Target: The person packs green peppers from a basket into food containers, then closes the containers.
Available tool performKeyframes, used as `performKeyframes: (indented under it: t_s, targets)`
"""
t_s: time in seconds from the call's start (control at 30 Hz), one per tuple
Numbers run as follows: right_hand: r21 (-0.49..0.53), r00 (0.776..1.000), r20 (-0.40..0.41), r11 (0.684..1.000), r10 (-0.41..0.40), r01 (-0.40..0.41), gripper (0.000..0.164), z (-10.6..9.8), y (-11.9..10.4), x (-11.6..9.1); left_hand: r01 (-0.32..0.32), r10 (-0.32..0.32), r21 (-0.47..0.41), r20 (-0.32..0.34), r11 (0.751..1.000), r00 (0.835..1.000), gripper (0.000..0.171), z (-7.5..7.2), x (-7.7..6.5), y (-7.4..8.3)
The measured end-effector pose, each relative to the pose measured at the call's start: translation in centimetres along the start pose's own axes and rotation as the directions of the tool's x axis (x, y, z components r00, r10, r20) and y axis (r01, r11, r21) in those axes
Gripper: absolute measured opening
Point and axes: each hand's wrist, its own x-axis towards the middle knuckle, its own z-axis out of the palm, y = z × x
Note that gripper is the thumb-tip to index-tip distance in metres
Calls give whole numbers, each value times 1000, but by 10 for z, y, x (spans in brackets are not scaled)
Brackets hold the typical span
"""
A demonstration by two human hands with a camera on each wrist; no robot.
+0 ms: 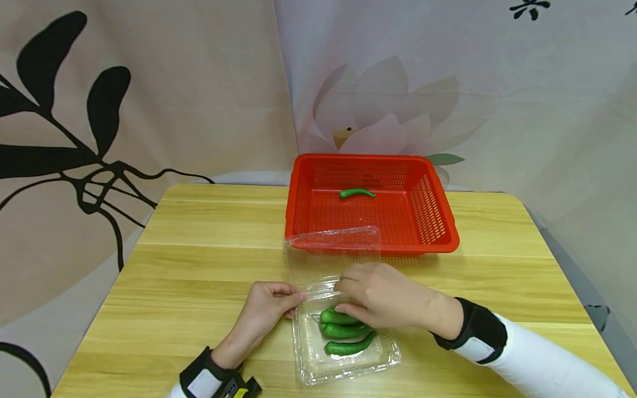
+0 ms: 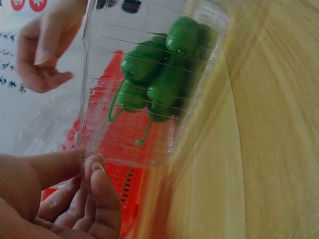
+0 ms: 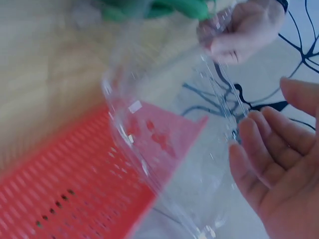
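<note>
A clear plastic clamshell box point(image 1: 306, 362) lies on the table with its lid point(image 1: 330, 265) raised toward the back. Several green chili peppers point(image 1: 346, 331) rest side by side in its base, also seen through the clear wall as green peppers point(image 2: 164, 84) in the left wrist view. My left hand point(image 1: 273, 304) pinches the box's left edge near the hinge between thumb and fingers. Above the hinge and the rearmost peppers is my right hand point(image 1: 380, 293). Its fingers point(image 3: 266, 154) are loosely bent beside the lid, holding nothing; whether they touch the plastic is unclear.
A red plastic basket point(image 1: 433, 243) stands behind the box, and the raised lid overlaps its front left corner. One green chili pepper point(image 1: 356, 193) lies inside it. The wooden table point(image 1: 199, 265) meets a printed curtain point(image 1: 224, 83) at the back.
</note>
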Motion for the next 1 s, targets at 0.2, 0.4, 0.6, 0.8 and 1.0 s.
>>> performKeyframes:
  t_s: [0.2,0.4,0.6,0.8,1.0]
  targets:
    - [-20,994,-99,998,51,-53,23,-27,10,11,3,-3,-7,-1,1000,1000,9,0,0,0]
    - [30,965,-242,995,104,-100,27,-49,32,26,-8,8,-27,8,1000,1000,12,0,-1,1]
    - [47,932,-327,988,156,-148,30,-56,58,44,-9,9,-46,11,999,1000,14,0,-1,1]
    - [42,924,-291,968,248,-247,32,-64,84,57,-9,9,-21,17,1000,1000,12,0,0,0]
    - [26,899,-130,908,418,-418,30,-71,115,73,-10,10,-16,16,1000,1000,11,-1,-1,0]
